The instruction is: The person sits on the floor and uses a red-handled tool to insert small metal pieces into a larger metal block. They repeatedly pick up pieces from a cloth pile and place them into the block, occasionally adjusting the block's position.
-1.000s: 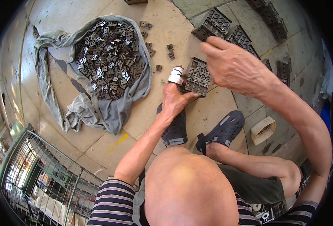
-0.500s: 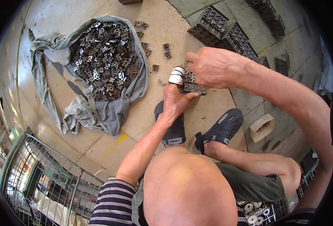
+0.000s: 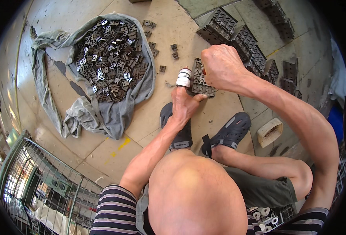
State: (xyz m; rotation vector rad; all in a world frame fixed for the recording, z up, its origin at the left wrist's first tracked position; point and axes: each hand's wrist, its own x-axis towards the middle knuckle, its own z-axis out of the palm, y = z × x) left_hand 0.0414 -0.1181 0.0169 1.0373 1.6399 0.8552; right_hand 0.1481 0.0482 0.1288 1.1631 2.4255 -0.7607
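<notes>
In front of my feet stands a block of small dark metal pieces (image 3: 200, 83), lined up in rows. My left hand (image 3: 184, 101) grips its near left side, thumb along the near edge; one finger is wrapped in white tape with dark bands. Over the right part of the block my right hand (image 3: 224, 67) is closed in a fist. A bit of red-orange shows at its fingers, but what they hold is hidden. To the left, a grey cloth (image 3: 141, 88) is bunched around a heap of loose metal pieces (image 3: 108, 64), some shiny.
Several similar blocks (image 3: 244, 41) stand at the far right. A few loose pieces (image 3: 174, 47) lie between cloth and block. A pale hollow box (image 3: 269, 132) sits right of my shoe (image 3: 231, 131). Wire cages (image 3: 51, 184) stand at the lower left and lower right.
My right hand has shifted slightly right and away, uncovering more of the block's top. Its fingertip, raised before, is now curled in. My left hand keeps its grip.
</notes>
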